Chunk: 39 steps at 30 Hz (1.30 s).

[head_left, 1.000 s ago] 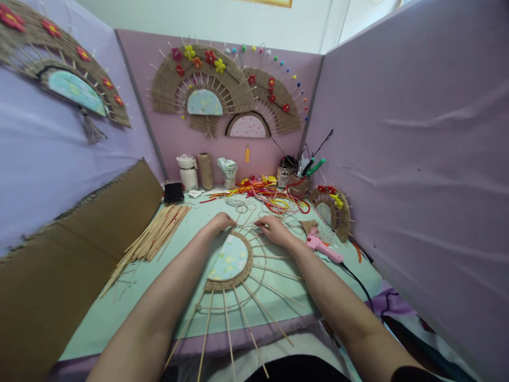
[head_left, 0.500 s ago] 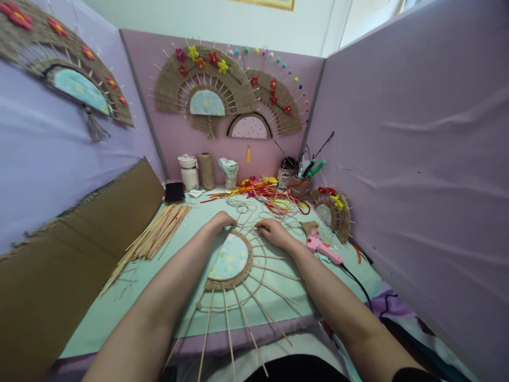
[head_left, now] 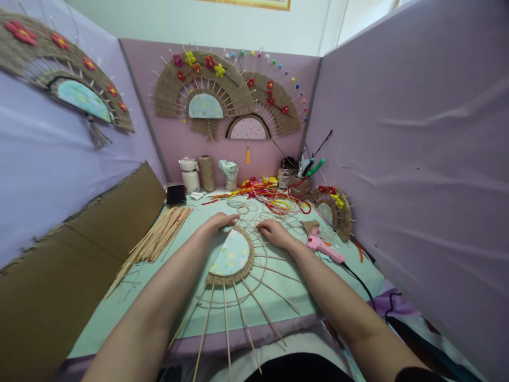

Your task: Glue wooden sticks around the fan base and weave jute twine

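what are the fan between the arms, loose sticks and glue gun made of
Fan: matte centre, perhaps cloth or paper, given its printed pattern; brown rim likely twine, with fine strands. Loose sticks: probably bare wood or bamboo, pale tan. Glue gun: likely plastic, smooth, evenly pink.

Table covered pale green; enclosed by pink back panel, lilac left panel, mauve right panel. Pale wall seen above; gold-edged frame cropped. Brightest light noted upper right.
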{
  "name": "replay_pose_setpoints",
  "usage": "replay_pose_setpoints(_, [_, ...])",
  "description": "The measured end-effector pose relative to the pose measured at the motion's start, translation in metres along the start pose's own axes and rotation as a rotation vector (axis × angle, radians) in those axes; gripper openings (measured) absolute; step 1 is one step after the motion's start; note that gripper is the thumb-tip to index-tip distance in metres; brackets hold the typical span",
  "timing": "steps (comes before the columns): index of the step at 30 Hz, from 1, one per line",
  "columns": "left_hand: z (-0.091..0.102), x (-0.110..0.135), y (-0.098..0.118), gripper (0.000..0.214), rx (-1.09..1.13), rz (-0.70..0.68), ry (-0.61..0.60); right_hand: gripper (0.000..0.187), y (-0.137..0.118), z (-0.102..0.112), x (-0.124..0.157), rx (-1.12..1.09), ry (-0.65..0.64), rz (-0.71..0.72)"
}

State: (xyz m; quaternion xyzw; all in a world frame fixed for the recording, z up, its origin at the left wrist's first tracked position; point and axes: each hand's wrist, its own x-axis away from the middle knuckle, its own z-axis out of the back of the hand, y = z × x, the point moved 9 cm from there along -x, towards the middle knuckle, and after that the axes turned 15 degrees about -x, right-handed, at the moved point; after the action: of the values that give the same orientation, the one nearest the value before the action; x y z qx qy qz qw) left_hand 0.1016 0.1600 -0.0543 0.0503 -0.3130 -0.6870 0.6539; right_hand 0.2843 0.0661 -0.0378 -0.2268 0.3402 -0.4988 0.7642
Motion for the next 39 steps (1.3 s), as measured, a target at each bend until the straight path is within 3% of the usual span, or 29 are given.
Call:
replay_pose_setpoints(4, [0.002, -0.006, -0.006, 0.063, 0.1, -0.019, 0.0, 0.027, 0.001, -0.001, 0.0, -0.005, 0.004, 0.018])
replay_pose_setpoints(10, [0.006, 0.0, -0.017, 0.037, 0.134, 0.021, 0.07, 0.026, 0.001, -0.002, -0.001, -0.026, 0.012, 0.041])
replay_pose_setpoints(14, [0.004, 0.006, -0.018, 0.036, 0.11, 0.052, 0.077, 0.025, -0.001, -0.001, 0.0, -0.027, 0.013, 0.046])
replay_pose_setpoints(27, [-0.017, -0.012, 0.005, 0.036, -0.029, 0.107, -0.126, 0.024, 0.001, -0.003, -0.001, -0.027, 0.023, 0.059])
replay_pose_setpoints(33, [-0.012, -0.01, 0.012, 0.02, -0.061, 0.088, -0.083, 0.023, 0.0, -0.002, 0.0, -0.029, 0.029, 0.063])
replay_pose_setpoints(39, [-0.011, -0.007, 0.016, 0.032, -0.032, -0.008, -0.049, 0.023, 0.0, -0.002, 0.0, -0.039, 0.028, 0.05])
